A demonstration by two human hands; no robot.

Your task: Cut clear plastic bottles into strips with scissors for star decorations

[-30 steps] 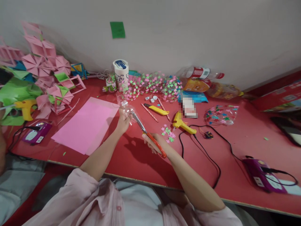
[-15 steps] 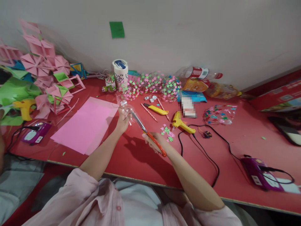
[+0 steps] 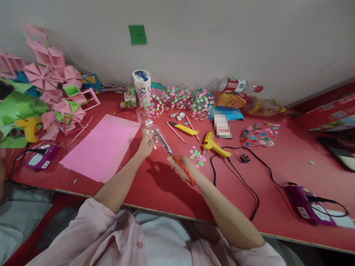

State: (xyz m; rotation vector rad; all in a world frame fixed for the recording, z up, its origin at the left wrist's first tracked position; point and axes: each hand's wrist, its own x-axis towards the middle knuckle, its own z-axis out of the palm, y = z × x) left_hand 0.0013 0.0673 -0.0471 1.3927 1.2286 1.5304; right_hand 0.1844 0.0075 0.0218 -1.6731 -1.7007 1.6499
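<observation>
Between the fingers of my left hand [image 3: 145, 146] is a piece of clear, crinkled plastic [image 3: 150, 128], its exact kind hard to make out. My right hand [image 3: 194, 169] is closed around the orange handles of a pair of scissors [image 3: 165, 145]. The blades point up and left, with their tips against the plastic beside my left fingers. Just beyond the scissors lies a yellow box cutter [image 3: 185, 129] with pink patterned sticks [image 3: 176, 133] near it. Small pink and green paper stars [image 3: 198, 157] lie to the right of my right hand.
Pink paper sheets [image 3: 97, 151] lie left of my left arm. Right are a yellow glue gun [image 3: 216, 145], its black cable and a purple box [image 3: 307, 205]. A tumbler [image 3: 142, 88], star-covered clear plastic [image 3: 177, 99] and bottles [image 3: 235, 86] stand or lie along the wall.
My left hand and the clear plastic have shifted slightly to the right and toward me. The scissors stay almost where they were in my right hand.
</observation>
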